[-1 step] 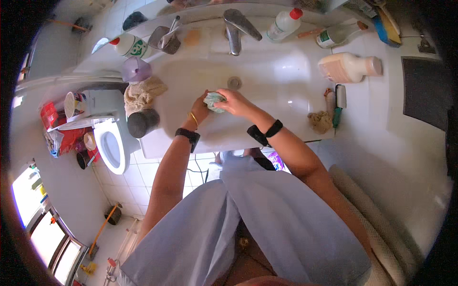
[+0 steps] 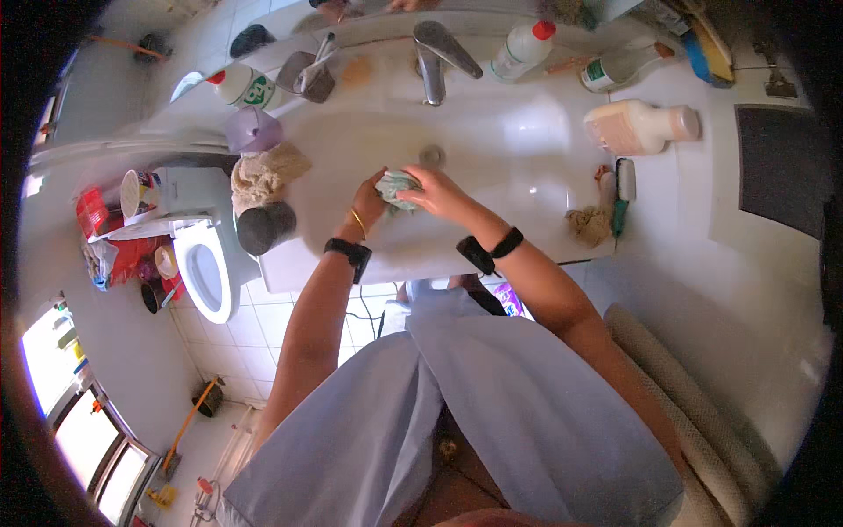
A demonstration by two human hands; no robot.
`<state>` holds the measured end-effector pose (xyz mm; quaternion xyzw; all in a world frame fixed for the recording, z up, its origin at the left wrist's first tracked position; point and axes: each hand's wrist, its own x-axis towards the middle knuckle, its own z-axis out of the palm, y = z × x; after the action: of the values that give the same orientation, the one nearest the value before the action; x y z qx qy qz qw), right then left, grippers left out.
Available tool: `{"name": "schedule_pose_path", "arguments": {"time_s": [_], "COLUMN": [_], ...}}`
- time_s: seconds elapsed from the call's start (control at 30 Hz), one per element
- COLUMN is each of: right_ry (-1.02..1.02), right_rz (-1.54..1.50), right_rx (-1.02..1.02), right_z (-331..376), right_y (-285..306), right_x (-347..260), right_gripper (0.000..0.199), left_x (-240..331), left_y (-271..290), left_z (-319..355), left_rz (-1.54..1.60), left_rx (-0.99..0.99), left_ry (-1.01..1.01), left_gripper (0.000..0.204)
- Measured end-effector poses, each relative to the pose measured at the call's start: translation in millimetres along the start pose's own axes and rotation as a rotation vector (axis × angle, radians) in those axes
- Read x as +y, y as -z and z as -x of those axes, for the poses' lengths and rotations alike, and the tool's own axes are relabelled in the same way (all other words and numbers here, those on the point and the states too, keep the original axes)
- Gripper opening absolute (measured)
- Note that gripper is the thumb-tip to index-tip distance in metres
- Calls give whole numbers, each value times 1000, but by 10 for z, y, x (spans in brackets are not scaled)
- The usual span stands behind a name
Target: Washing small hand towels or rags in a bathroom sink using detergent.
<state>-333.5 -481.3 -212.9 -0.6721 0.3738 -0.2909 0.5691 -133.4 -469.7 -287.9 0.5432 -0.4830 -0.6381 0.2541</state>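
Over the white basin (image 2: 492, 167), both hands grip a crumpled pale green cloth (image 2: 399, 188). My left hand (image 2: 370, 200), with a yellow bangle at its wrist, is wrapped round the cloth's left side. From the right, my right hand (image 2: 439, 194) presses its fingers and thumb on the same bundle. A metal drain (image 2: 431, 156) lies just beyond the cloth, and the chrome faucet (image 2: 432, 66) rises at the back of the basin. Black straps circle both forearms.
Bottles (image 2: 524, 53) and a toothbrush cup (image 2: 307, 75) line the back rim. A beige towel (image 2: 266, 171), purple container (image 2: 253, 130) and dark cup (image 2: 265, 228) sit left. A large cream bottle (image 2: 628, 127) and brush (image 2: 623, 189) lie right. A toilet (image 2: 206, 268) stands left.
Slightly more of the pale green cloth shows between my hands. My hands stay in nearly the same place over the basin.
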Motion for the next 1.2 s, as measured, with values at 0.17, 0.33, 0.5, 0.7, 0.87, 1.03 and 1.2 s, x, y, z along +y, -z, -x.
{"name": "schedule_pose_path", "arguments": {"time_s": [0.17, 0.33, 0.5, 0.7, 0.87, 1.03, 1.2], "right_ry": [-4, -87, -354, -591, -599, -588, -168], "right_rz": [353, 10, -820, -973, -680, -273, 569], "right_rx": [225, 276, -1, -27, -319, -404, -308], "right_z": [301, 174, 131, 189, 153, 71, 15], "right_y": [6, -125, -169, 80, 236, 267, 266], "right_x": [-155, -143, -378, -618, -851, -1176, -1363], "right_gripper": [62, 78, 58, 36, 31, 30, 28], "left_x": [656, 1080, 1332, 1662, 1767, 1745, 1723], "left_y": [-100, -287, -280, -31, -51, -61, -88], "left_z": [291, 451, 589, 1004, 1059, 832, 666], "left_rz": [296, 825, 868, -976, -1428, -1268, -1266], "left_rx": [76, 3, -64, 83, 139, 36, 95], "left_ry": [-12, 39, -115, -649, -1009, -923, -842], "left_gripper": [47, 55, 63, 70, 83, 76, 42]}}
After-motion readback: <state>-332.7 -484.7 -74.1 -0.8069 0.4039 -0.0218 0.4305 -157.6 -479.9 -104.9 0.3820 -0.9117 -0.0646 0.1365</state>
